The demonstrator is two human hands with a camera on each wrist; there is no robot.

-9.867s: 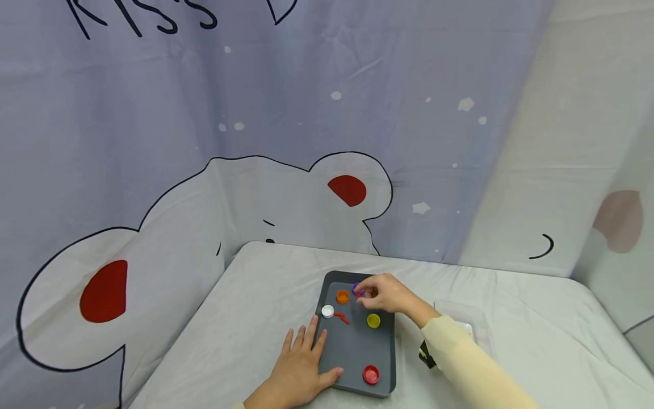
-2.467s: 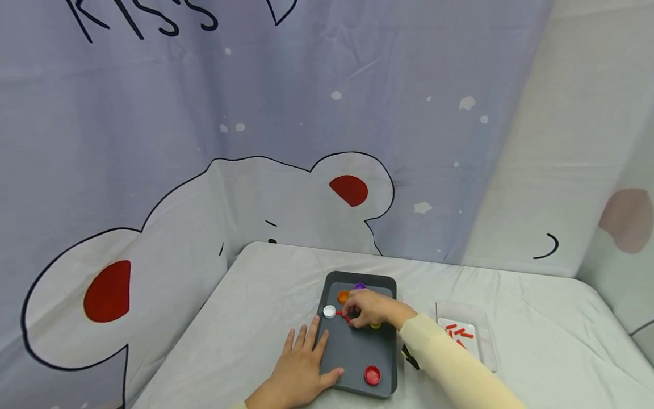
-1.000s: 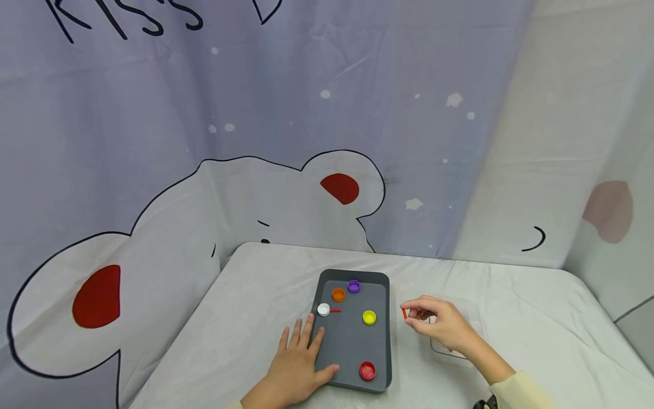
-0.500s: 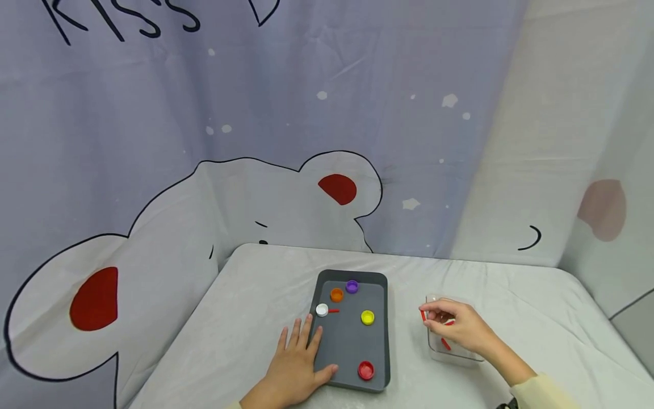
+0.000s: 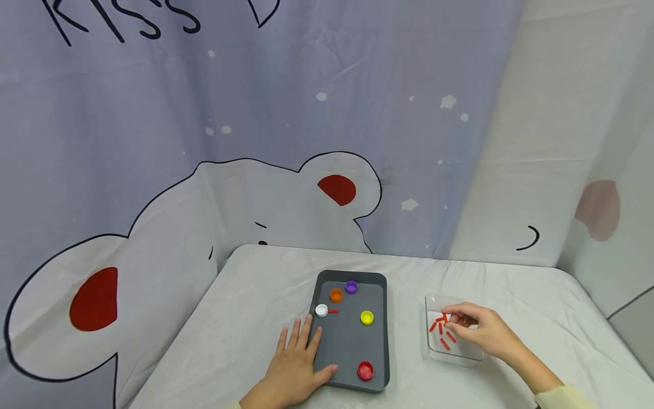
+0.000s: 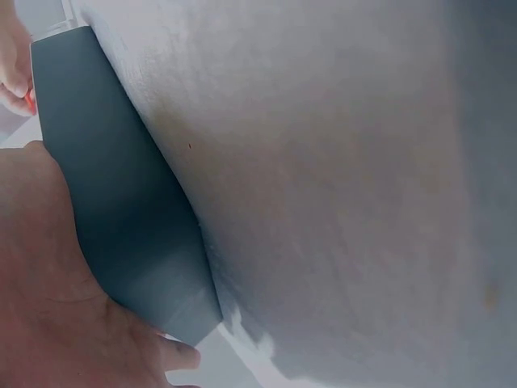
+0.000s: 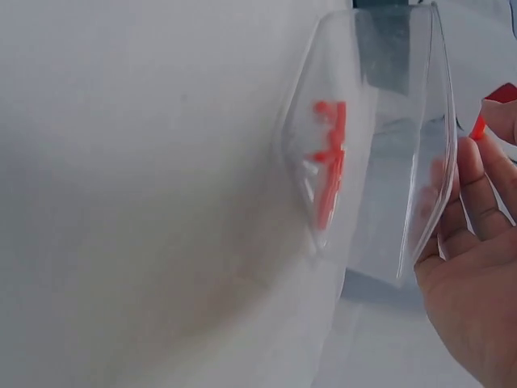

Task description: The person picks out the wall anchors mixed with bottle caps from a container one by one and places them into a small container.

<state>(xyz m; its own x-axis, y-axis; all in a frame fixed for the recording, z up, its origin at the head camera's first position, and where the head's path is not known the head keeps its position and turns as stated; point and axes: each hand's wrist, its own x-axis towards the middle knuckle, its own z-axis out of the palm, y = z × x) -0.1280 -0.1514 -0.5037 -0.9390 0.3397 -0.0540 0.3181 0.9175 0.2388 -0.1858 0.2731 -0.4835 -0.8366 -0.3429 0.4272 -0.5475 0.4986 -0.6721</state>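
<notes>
My right hand (image 5: 482, 329) is over the clear plastic box (image 5: 455, 357), pinching a small red stick (image 7: 478, 128) between thumb and index finger. Several more red sticks (image 5: 445, 343) lie scattered in the box. My left hand (image 5: 293, 363) rests with fingers spread on the left edge of the grey tray (image 5: 349, 352). On the tray, a white cap (image 5: 321, 310) has one red stick (image 5: 333, 311) at its right side. An orange cap (image 5: 336, 295), a purple cap (image 5: 351, 287), a yellow cap (image 5: 367, 317) and a red cap (image 5: 365, 371) are spread about the tray.
A white cloth (image 5: 265, 284) covers the table. Behind it hangs a printed curtain (image 5: 286, 193) that also closes off the right side. The clear box stands right of the tray, with a strip of cloth between them.
Since the oldest frames, my right hand has left the tray and gone right to the box, carrying a red stick. The angled second stick near the white cap is gone. The left hand stays put.
</notes>
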